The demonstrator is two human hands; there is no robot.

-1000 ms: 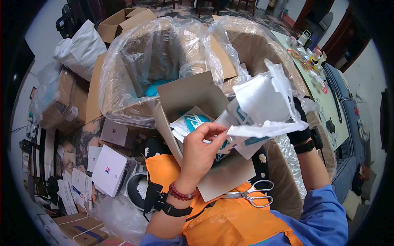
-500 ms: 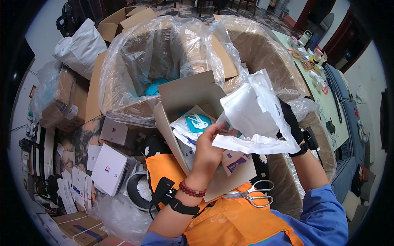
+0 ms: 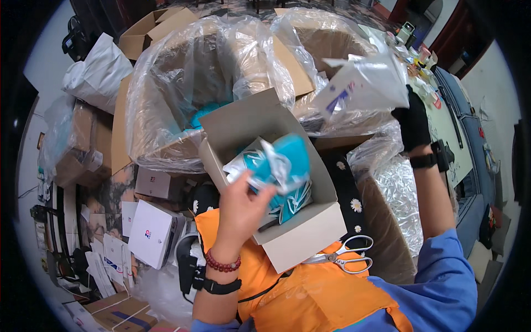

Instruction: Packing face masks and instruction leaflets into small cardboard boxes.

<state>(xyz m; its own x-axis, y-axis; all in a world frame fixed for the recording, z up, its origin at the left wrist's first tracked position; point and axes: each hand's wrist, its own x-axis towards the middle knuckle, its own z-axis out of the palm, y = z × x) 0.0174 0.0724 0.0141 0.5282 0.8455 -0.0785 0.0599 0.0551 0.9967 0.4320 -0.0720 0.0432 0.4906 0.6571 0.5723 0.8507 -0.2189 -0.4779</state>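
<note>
Head view: left hand (image 3: 243, 207) is over the open carton (image 3: 305, 235), bent fingers at a blurred teal-and-white item (image 3: 294, 157); cannot tell whether they grip it. Item is at the carton's mouth, above other teal pieces (image 3: 293, 209). Gloved right hand (image 3: 414, 123) clutches a white bag (image 3: 368, 86) by one end. Scissors (image 3: 345, 257) lie on the orange apron (image 3: 315, 299).

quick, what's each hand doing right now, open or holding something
Left hand: at a blurred teal item; grip cannot be told.
Right hand: closed, holding a white plastic bag.
</note>
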